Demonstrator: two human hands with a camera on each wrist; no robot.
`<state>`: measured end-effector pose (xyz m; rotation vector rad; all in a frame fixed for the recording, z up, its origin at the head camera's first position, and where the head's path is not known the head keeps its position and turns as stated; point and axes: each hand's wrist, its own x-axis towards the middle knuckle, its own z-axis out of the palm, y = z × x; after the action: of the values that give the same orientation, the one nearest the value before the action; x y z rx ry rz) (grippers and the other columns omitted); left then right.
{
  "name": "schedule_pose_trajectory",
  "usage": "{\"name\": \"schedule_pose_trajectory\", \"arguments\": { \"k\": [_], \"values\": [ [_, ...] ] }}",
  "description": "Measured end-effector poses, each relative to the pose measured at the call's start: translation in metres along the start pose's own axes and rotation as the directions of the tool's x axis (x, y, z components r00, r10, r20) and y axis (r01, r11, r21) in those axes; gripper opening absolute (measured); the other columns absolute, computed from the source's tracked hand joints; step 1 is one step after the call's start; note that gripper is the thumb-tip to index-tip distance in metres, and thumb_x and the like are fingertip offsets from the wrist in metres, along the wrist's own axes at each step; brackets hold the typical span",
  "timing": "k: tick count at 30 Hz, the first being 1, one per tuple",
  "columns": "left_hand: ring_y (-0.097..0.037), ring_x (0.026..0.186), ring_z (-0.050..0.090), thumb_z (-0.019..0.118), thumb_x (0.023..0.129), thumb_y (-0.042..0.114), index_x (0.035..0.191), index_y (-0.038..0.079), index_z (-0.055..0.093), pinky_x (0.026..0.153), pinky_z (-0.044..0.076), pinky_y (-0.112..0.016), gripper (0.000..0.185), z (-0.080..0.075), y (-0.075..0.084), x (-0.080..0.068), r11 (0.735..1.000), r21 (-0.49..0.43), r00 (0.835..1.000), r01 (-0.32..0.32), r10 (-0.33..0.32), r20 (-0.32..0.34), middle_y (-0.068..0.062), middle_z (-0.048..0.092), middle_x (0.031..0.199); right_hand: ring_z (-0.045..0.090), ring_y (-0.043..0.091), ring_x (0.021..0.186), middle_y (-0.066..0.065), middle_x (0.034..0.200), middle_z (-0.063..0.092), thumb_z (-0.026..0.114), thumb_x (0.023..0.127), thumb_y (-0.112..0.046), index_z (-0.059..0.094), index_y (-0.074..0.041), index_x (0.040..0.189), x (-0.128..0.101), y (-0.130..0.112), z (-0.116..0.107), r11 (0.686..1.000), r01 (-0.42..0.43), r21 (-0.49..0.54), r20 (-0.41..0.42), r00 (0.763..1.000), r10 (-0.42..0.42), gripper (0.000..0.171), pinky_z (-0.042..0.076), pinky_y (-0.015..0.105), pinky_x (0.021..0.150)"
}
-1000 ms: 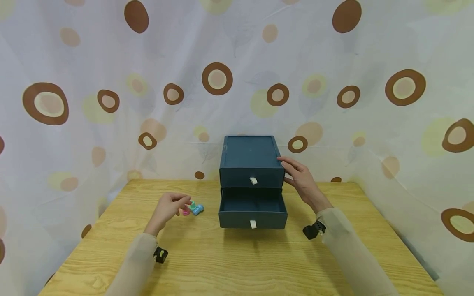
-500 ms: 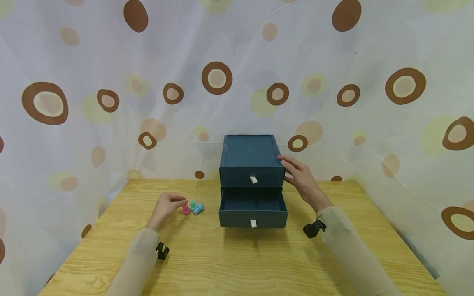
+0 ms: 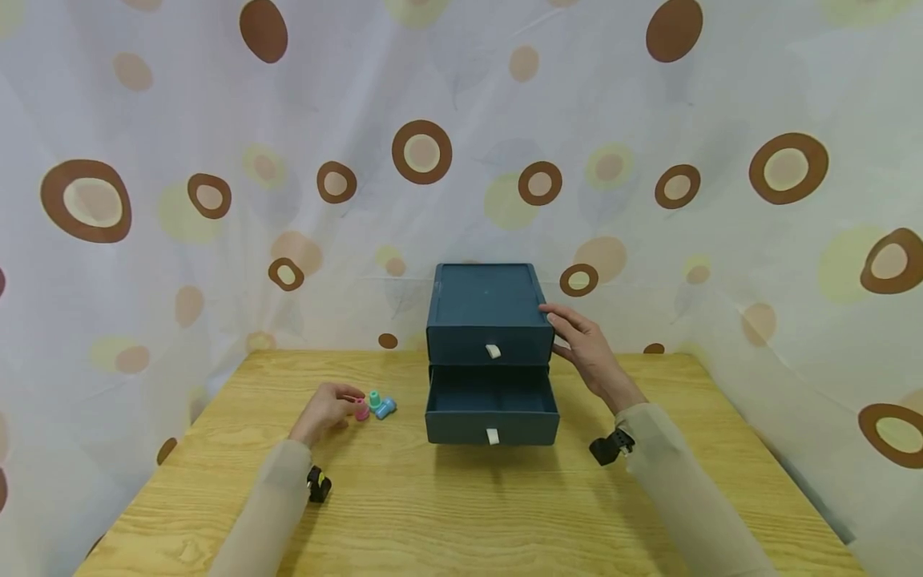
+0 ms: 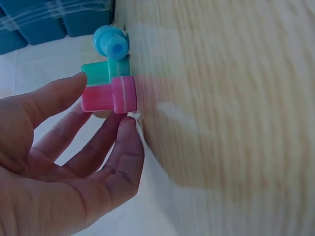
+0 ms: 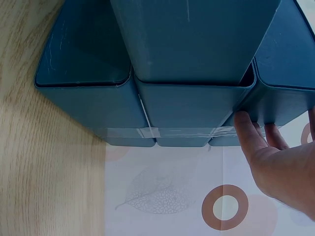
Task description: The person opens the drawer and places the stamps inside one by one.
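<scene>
**Reaching for the pink cap beside the open drawer**

Reaching across the wooden table [image 3: 461,513], we are bringing our left hand [image 3: 326,410] up to a pink cap [image 3: 361,410], which is lying on its side left of the blue drawer box [image 3: 490,320]. In the left wrist view our fingers [image 4: 64,93] are loosely spread around the cap, with fingertips right at it; we cannot tell whether they are pinching it yet. A green cap [image 3: 374,398] and a light blue cap [image 3: 385,409] are sitting just beside the pink one, toward the box. We are resting our right hand [image 3: 587,349] flat against the box's right side, fingers straight and close together at its upper edge. The lower drawer [image 3: 493,405] is standing pulled out.
</scene>
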<state>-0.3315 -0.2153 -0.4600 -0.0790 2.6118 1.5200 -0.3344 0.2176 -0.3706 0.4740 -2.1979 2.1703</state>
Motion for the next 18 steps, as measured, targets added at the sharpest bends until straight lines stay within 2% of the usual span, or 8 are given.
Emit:
{"name": "schedule_pose_trajectory", "arguments": {
  "k": [3,10,18],
  "values": [
    [-0.019,0.079,0.055,0.067,0.091,0.006,0.119,-0.005,0.065,0.063,0.048,-0.027,0.030,0.0010,-0.0004,0.0016,1.000,-0.007,1.000,0.013,-0.013,0.003,-0.021,0.062,0.120,0.023,0.032,0.149,0.011,0.161,0.026,0.049,0.103,-0.038,0.043,-0.006,0.147,-0.0004,-0.0004,-0.0002,1.000,-0.001,0.001,0.004,1.000,0.001,0.055,0.029,0.056,0.115],
    [-0.022,0.092,0.057,0.067,0.091,0.007,0.118,-0.004,0.066,0.069,0.050,-0.030,0.029,0.0014,-0.0022,0.0033,1.000,0.012,1.000,0.018,-0.018,0.008,-0.018,0.064,0.117,0.021,0.033,0.150,0.011,0.161,0.025,0.049,0.103,-0.039,0.042,-0.005,0.147,-0.0009,-0.0013,0.0001,1.000,-0.005,-0.005,0.006,1.000,0.005,0.055,0.028,0.057,0.116],
    [-0.019,0.086,0.059,0.068,0.090,0.005,0.114,-0.005,0.066,0.067,0.050,-0.028,0.027,0.0003,-0.0026,0.0027,1.000,0.010,1.000,0.013,-0.013,0.009,-0.016,0.066,0.110,0.022,0.032,0.149,0.012,0.161,0.026,0.049,0.103,-0.039,0.042,-0.005,0.147,-0.0014,-0.0013,-0.0001,1.000,-0.004,0.000,0.005,1.000,0.004,0.056,0.028,0.056,0.116]
  ]
}}
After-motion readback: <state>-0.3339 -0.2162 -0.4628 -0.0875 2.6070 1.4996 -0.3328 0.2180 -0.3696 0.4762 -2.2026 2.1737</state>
